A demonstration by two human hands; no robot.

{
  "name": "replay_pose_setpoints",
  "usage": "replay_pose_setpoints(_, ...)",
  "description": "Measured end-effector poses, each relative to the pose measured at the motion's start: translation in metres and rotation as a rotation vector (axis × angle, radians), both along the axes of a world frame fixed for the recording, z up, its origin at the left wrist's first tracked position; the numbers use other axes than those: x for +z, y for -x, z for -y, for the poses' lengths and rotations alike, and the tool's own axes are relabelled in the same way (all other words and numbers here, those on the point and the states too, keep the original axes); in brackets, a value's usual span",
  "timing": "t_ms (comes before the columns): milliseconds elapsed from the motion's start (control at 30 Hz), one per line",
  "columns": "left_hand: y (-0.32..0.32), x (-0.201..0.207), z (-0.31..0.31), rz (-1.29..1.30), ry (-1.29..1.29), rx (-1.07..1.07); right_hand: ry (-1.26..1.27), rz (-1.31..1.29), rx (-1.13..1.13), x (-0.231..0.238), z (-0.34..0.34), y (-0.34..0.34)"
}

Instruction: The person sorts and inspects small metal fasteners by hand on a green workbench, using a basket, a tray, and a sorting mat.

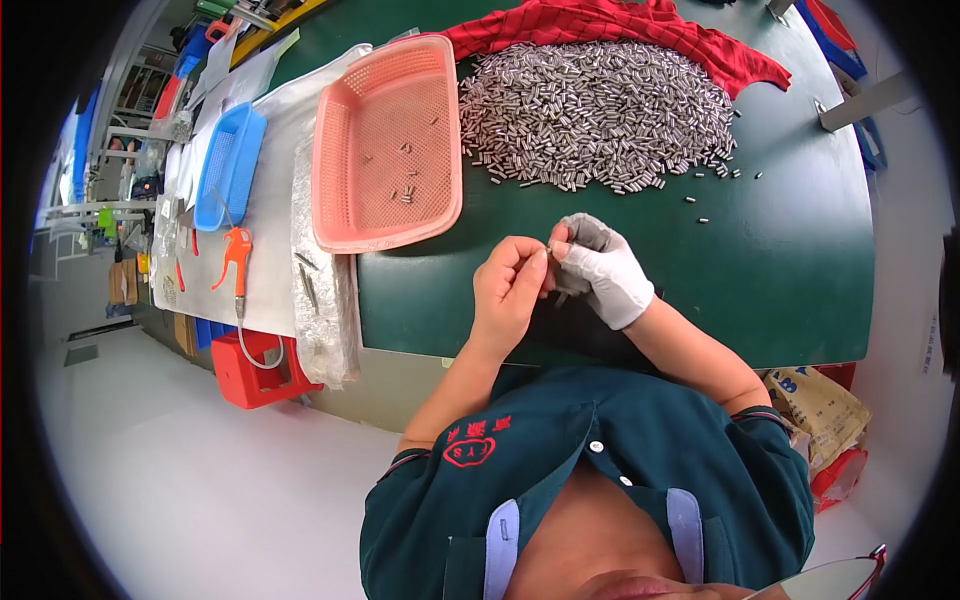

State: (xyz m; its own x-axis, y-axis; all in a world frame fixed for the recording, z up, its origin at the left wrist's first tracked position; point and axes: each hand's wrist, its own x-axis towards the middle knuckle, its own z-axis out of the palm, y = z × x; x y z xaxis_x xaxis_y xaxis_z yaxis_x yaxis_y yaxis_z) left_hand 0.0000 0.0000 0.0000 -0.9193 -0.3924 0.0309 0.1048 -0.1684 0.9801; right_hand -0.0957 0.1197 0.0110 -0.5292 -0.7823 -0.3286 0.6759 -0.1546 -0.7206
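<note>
My bare left hand (pixel 508 285) and my right hand (pixel 603 268), which wears a white glove with bare fingertips, meet over the table's near edge. Both are closed, thumbs and fingers pinched together at one spot. Whatever lies between the fingertips is tiny and mostly hidden. Beyond them spreads a large heap of short metal pins (pixel 600 115), with a few strays on its near right side. A pink plastic basket (pixel 335 170) left of the heap has several small metal pieces on its bottom. Beneath my hands is something black and flat (pixel 585 328).
A red cloth (pixel 590 22) borders the heap's far side on the green table (pixel 770 270). To the left are a blue basket (pixel 228 165), an orange air gun (pixel 236 255) with a hose, and plastic sheeting (pixel 325 300). A red stool (pixel 245 375) stands below. A metal post (pixel 865 103) rises at right.
</note>
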Motion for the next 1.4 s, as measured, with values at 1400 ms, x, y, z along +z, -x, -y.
replay_pose_setpoints(1400, -0.008, 0.019, -0.002, 0.027, 0.063, 0.007, -0.118, -0.489, -0.009, 0.012, -0.009, -0.008)
